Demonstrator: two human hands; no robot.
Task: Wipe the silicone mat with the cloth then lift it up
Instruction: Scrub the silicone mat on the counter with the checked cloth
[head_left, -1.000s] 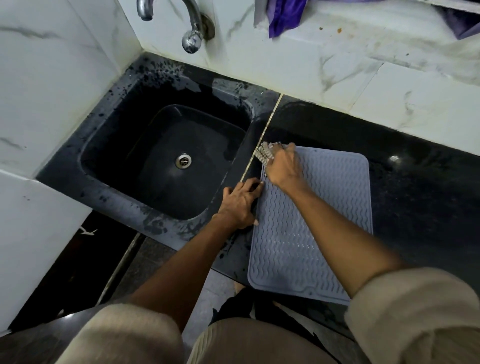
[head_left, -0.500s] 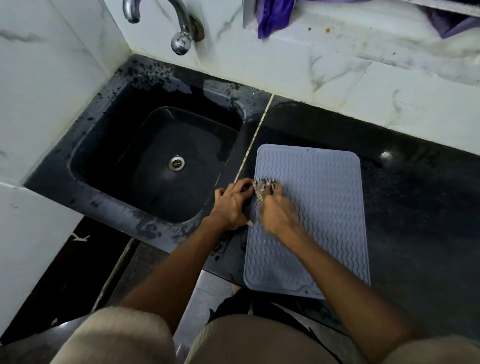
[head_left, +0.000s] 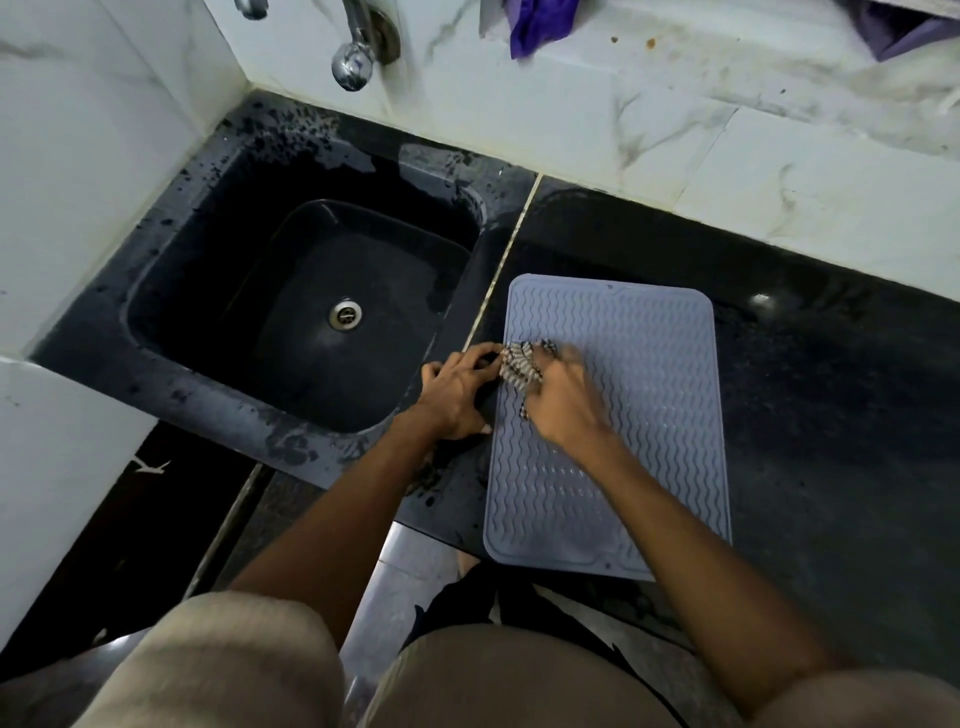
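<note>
While the black rectangular sink basin (head_left: 291, 312) sits at the left of the dark stone counter (head_left: 831, 415), the left hand (head_left: 457, 389) rests on the counter with fingers spread flat at the left edge of the blue-grey wavy-ribbed silicone mat (head_left: 649, 415). Just right, the right hand (head_left: 561, 405) presses a crumpled patterned cloth (head_left: 519, 364) onto the mat's upper left, fingers curled over it.
</note>
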